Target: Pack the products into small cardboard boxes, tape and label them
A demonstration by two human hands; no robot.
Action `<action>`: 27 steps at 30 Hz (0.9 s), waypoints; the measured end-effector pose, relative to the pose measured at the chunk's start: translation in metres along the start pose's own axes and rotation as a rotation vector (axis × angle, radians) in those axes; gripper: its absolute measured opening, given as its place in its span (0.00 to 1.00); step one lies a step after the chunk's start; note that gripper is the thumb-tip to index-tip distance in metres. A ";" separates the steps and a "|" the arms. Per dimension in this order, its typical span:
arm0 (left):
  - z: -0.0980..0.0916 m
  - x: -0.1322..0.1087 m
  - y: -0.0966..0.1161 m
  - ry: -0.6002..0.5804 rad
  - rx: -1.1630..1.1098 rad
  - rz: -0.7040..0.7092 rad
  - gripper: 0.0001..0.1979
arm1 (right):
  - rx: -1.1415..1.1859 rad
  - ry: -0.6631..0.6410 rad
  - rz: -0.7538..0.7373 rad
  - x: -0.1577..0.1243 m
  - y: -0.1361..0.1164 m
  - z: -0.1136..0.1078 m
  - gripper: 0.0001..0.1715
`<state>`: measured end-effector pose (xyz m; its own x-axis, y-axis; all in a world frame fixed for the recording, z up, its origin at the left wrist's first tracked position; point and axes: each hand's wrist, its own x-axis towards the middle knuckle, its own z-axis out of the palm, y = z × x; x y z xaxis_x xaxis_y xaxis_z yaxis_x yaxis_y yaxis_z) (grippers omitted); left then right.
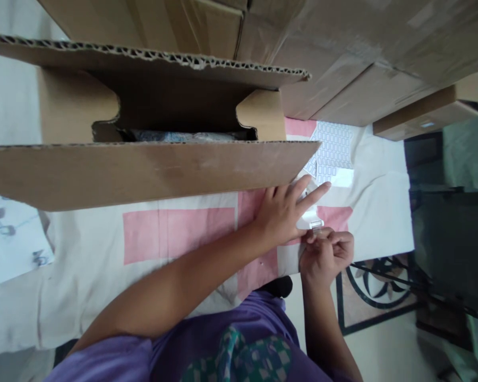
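Note:
My left hand (282, 212) reaches across the cloth with its fingers spread over a white tape dispenser (311, 216), partly hidden beneath it. Just nearer to me, my right hand (327, 255) is closed in a pinch at the dispenser's front end, on what looks like a short strip of clear tape (317, 231). Left of both hands stands an open cardboard box (151, 172), its long flaps raised. Inside the box a wrapped item (183, 136) shows only as a thin band. Beyond my left fingertips lies a sheet of printed labels (332, 151).
Large taped cartons (350, 85) line the far side. A smaller flat carton (426, 109) sits at the far right. A printed paper (10, 239) lies at the left. The white and pink cloth (183, 233) covers the surface, whose edge drops to a patterned floor (376, 289).

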<state>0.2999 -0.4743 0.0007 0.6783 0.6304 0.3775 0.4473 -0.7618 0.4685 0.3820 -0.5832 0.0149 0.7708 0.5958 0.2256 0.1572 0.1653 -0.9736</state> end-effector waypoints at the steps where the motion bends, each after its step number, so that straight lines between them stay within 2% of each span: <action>1: 0.000 0.000 0.000 -0.002 0.000 -0.001 0.48 | 0.001 0.000 -0.002 0.000 0.000 0.000 0.15; 27: -0.001 0.000 0.000 0.000 -0.006 0.012 0.44 | 0.015 0.021 -0.013 0.000 0.001 0.002 0.17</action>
<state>0.2997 -0.4741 0.0014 0.6835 0.6211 0.3834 0.4354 -0.7685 0.4689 0.3808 -0.5821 0.0144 0.7814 0.5770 0.2376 0.1581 0.1853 -0.9699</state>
